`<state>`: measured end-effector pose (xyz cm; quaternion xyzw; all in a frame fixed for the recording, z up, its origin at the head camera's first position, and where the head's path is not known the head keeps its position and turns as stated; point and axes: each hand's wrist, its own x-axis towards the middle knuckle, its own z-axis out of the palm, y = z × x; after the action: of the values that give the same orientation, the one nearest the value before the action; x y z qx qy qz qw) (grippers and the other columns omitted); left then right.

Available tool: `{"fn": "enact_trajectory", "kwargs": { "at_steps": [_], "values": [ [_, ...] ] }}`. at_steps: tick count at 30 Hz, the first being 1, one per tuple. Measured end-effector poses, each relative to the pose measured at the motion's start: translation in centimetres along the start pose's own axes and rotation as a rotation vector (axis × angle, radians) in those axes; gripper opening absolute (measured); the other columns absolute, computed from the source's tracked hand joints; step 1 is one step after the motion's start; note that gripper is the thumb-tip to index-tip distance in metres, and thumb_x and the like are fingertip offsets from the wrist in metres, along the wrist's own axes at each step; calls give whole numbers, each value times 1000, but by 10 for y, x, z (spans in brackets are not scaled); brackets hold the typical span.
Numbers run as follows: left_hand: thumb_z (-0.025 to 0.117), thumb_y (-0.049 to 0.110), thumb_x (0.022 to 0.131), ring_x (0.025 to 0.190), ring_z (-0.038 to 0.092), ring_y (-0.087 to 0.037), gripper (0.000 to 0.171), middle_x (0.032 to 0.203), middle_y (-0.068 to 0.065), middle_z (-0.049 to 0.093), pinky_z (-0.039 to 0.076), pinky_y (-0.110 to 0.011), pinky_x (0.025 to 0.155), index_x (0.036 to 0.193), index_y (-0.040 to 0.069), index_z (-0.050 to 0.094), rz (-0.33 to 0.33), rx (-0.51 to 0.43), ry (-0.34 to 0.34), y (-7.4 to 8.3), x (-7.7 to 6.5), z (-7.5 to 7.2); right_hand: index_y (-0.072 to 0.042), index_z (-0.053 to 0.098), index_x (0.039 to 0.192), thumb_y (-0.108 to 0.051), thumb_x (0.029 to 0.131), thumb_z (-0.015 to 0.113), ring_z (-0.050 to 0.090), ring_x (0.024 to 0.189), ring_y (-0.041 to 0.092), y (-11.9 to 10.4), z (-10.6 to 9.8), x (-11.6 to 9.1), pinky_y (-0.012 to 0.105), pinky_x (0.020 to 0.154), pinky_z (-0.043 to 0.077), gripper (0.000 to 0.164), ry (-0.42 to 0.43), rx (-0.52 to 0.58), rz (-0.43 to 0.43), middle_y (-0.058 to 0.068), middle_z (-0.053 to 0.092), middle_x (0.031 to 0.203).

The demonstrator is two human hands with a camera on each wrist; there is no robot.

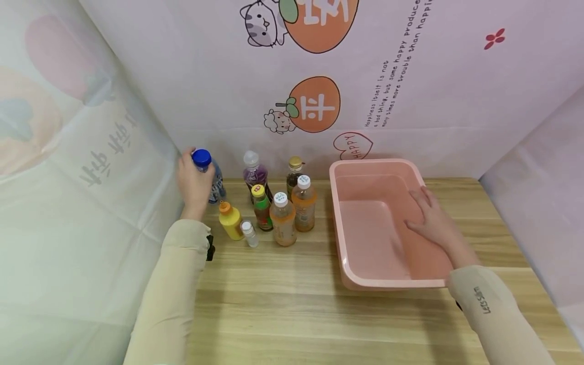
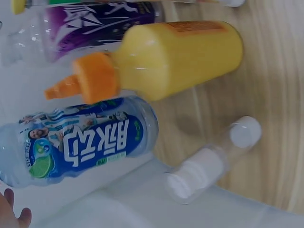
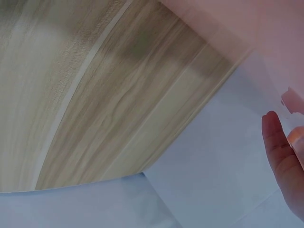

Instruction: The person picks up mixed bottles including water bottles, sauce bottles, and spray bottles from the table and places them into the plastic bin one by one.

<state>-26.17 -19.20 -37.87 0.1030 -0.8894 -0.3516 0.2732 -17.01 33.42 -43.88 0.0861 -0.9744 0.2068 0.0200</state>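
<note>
Left hand [image 1: 195,183]: your fingers curl round the blue-capped bottle [image 1: 218,185].
Right hand [image 1: 433,220]: your fingers spread wide at the pink tub's [image 1: 369,235] 3 o'clock.
Yellow bottle [image 1: 231,223]: left hand's 5 o'clock.

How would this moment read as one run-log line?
left hand: around neck of blue-capped bottle | right hand: at right wall of pink tub | other bottles: standing left of tub | surface: wooden table

A pale wood-grain table [image 1: 274,314]. Standing on its left half: a blue-capped bottle [image 1: 216,187] at the far left, a yellow squeeze bottle [image 1: 231,224], a tiny bottle [image 1: 250,235], a purple-labelled bottle [image 1: 256,176], a green-labelled bottle [image 1: 262,207], a gold-capped bottle [image 1: 293,178] and two white-capped bottles [image 1: 284,226] [image 1: 304,207]. To their right sits a deep pink tub [image 1: 369,233].
</note>
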Motion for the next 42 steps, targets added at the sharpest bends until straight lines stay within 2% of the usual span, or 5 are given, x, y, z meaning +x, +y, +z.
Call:
{"fn": "enact_trajectory", "kwargs": {
  "at_steps": [9,20,25,32,42],
  "values": [
    [61,15,90,130,47,-30,48,136,-17,47,38,-42,112,135,9,46,12,-110,29,30,10,-13,-3,28,146,-23,84,68,36,117,67,-1,-2,2,74,85,39,76,-24,-39,8,35,14,149],
    [63,19,88,128,48,-21,47,133,-11,50,36,-28,111,133,12,50,100,-176,96,95,21,-26,-3,27,147,-24,85,67,36,117,66,-1,-4,3,74,84,40,77,-34,-50,24,33,13,151],
    [64,21,87,125,49,-18,48,131,-9,51,36,-21,108,132,14,49,162,-225,116,124,17,-26,-4,25,148,-26,86,66,38,116,66,1,-3,3,73,83,41,78,-39,-56,35,32,12,152],
    [67,18,85,120,50,-22,49,125,-14,53,38,-27,106,129,7,50,305,-339,169,150,9,-20,-4,24,149,-28,86,64,39,115,65,0,-3,3,73,84,41,78,-52,-57,43,31,12,152],
    [65,18,88,123,48,-19,46,128,-14,51,35,-21,108,129,5,49,414,-403,96,188,-7,-8,-2,24,148,-26,86,64,41,112,65,-1,-1,0,73,82,41,77,-53,-43,42,32,12,152]
  ]
}}
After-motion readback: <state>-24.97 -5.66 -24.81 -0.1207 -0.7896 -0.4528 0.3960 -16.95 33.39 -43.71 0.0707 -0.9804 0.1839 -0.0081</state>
